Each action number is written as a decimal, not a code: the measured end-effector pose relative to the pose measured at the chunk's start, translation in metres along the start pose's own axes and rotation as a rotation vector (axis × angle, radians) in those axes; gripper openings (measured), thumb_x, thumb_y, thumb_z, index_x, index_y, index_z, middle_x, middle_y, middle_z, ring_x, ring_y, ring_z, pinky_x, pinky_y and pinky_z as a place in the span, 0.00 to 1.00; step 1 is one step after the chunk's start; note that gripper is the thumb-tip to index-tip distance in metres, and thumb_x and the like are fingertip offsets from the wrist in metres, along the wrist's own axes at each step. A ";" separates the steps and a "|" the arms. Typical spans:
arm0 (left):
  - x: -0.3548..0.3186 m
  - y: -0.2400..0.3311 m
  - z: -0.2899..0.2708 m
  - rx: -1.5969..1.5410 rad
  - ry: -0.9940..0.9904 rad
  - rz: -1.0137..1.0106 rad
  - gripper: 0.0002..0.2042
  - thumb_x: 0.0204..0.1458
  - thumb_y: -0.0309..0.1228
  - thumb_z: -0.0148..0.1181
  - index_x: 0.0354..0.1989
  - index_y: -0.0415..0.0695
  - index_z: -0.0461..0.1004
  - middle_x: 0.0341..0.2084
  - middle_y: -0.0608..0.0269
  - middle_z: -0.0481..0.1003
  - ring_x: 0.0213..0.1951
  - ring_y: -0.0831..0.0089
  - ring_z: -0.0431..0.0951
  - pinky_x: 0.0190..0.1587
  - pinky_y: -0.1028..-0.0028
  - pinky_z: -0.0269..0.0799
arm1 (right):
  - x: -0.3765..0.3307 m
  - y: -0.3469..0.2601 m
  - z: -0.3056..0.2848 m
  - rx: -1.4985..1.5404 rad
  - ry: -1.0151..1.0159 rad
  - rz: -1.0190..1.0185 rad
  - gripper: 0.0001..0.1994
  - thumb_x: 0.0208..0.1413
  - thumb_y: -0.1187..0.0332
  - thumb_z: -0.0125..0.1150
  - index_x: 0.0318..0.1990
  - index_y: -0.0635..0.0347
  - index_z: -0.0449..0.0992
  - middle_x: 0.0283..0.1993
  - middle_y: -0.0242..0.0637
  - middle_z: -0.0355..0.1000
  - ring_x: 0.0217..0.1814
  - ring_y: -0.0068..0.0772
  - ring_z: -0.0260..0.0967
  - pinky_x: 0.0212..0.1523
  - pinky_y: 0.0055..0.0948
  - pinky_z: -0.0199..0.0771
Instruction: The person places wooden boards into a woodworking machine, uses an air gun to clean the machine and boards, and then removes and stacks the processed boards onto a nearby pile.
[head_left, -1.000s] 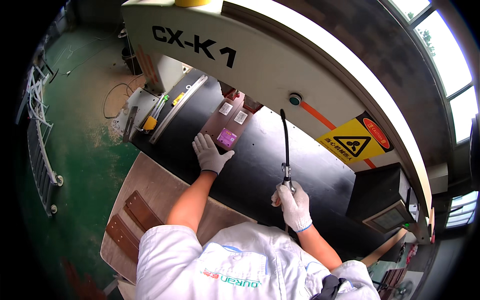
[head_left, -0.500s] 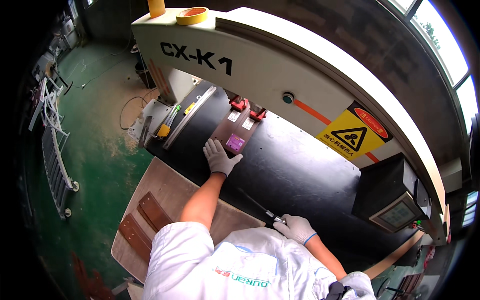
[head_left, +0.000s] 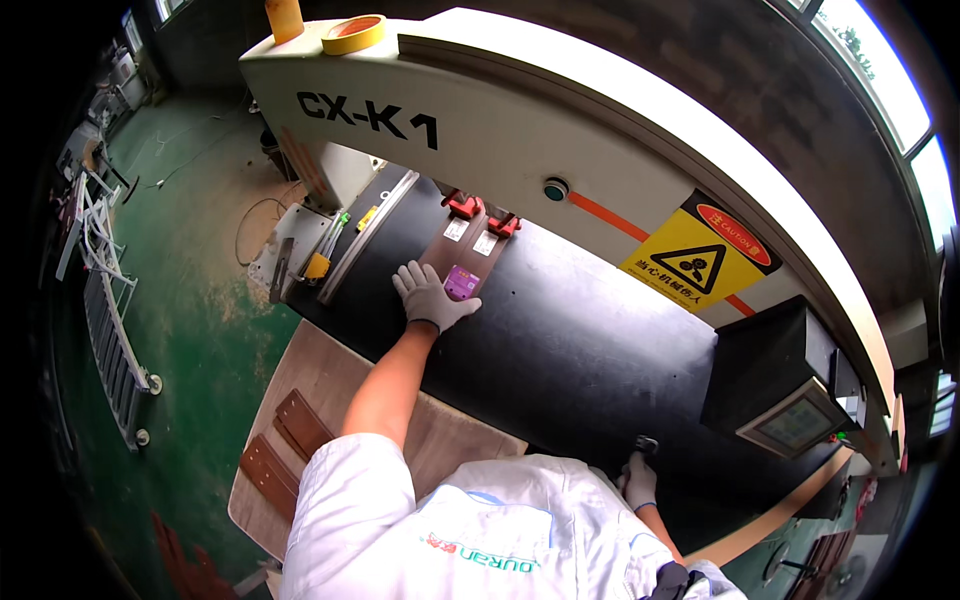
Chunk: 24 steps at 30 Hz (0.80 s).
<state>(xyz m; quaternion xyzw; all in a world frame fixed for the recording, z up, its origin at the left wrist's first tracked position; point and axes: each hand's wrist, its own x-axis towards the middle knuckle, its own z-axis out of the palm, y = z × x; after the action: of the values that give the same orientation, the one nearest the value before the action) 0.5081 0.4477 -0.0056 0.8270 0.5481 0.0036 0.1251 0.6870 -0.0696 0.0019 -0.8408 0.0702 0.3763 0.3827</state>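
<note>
The left hand (head_left: 437, 300), its fingers released and spread, touches the boards (head_left: 466, 250) on the counter (head_left: 580, 350); the right hand (head_left: 638, 484) grasps the air gun (head_left: 647, 444).

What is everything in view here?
Machine: one, white, across top.
Machine bed: one, black, centre.
Board: count unclear, brown, on machine bed.
Clamps: two, red, board's far end.
Labels: three, purple and white, on board.
Rail: one, silver, bed's left side.
Button: one, green, machine front.
Warning sign: one, yellow, right of button.
Tape roll: one, yellow, machine top.
Cylinder: one, orange, beside tape.
Control box: one, black, right.
Side table: one, brownish, lower left.
Loose boards: two, brown, on side table.
Rolling frame: one, grey, far left.
Hand tool: one, dark, lower right.
Left hand: one, pale glove, board's near end.
Right hand: one, pale glove, gripping hand tool.
</note>
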 end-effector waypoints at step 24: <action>0.031 0.031 0.005 0.109 -0.067 -0.108 0.66 0.37 0.69 0.71 0.79 0.41 0.47 0.75 0.33 0.49 0.77 0.39 0.45 0.77 0.47 0.34 | 0.047 -0.043 0.025 0.230 -0.365 0.213 0.32 0.72 0.40 0.46 0.37 0.67 0.74 0.24 0.51 0.75 0.20 0.48 0.75 0.22 0.37 0.77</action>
<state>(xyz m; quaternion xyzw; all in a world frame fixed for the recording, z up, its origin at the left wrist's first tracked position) 0.5488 0.4635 -0.0077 0.8014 0.5869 -0.0605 0.0980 0.7230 -0.0143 -0.0157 -0.6978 0.1307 0.5497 0.4402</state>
